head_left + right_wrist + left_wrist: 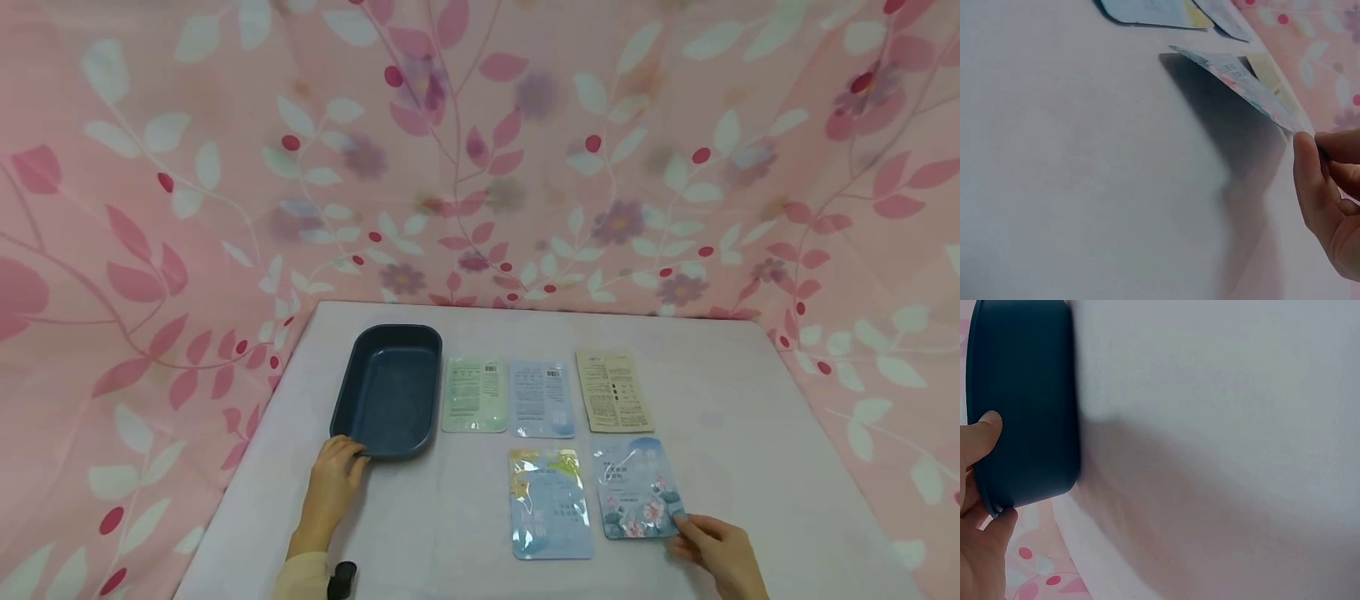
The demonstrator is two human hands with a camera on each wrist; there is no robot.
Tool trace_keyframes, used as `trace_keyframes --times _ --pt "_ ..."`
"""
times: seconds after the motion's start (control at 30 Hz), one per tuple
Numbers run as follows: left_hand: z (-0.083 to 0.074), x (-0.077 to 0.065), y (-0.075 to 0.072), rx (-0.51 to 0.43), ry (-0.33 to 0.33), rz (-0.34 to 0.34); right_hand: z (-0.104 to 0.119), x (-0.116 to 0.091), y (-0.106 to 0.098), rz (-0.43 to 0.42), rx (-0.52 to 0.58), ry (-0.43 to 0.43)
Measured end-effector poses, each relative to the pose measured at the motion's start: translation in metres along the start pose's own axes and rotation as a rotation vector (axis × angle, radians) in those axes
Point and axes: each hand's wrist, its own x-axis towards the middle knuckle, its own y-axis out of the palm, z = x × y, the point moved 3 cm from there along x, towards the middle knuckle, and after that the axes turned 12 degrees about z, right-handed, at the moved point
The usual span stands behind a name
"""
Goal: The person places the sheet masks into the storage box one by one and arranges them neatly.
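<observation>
My left hand (pixel 330 492) grips the near left corner of a dark blue rectangular tray (pixel 387 392), its fingers at the rim. In the left wrist view the thumb (pixel 988 428) presses the tray's outer wall (pixel 1029 406). At the right, my right hand (pixel 720 550) pinches the lower right corner of a blue sheet mask packet (pixel 637 492) printed with pink flowers. The right wrist view shows this flowered packet (pixel 1241 87) tilted, one side raised off the cloth with a shadow beneath. Left of it lies a light blue packet (pixel 551 508) with a yellow top.
Behind these lie a green packet (pixel 475 396), a pale lilac-blue packet (pixel 542 400) and a beige packet (pixel 615 392), in a row right of the tray. All are on a white-covered table (pixel 750 417). A pink floral curtain (pixel 487 167) surrounds its back and sides.
</observation>
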Motion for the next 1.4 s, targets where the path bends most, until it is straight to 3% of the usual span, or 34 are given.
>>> trace_keyframes --times 0.17,0.43,0.53,0.73,1.0,1.4 --pt "-0.001 0.000 -0.001 -0.003 -0.003 0.000 0.028 -0.011 0.001 0.034 -0.040 -0.099" --pt "0.000 0.000 0.001 -0.001 -0.008 -0.004 0.086 -0.023 0.014 0.111 -0.190 -0.454" --pt "0.000 -0.001 0.002 0.001 -0.002 -0.009 0.104 -0.024 0.018 0.151 -0.232 -0.551" --pt "0.002 -0.001 0.003 -0.014 0.005 -0.022 0.134 -0.029 0.032 0.188 -0.287 -0.649" --pt "0.002 -0.003 0.003 -0.021 0.002 -0.024 0.176 -0.024 0.059 0.260 -0.213 -0.809" --pt "0.003 -0.003 0.003 -0.023 0.010 -0.050 0.218 -0.010 0.104 0.415 -0.128 -0.915"
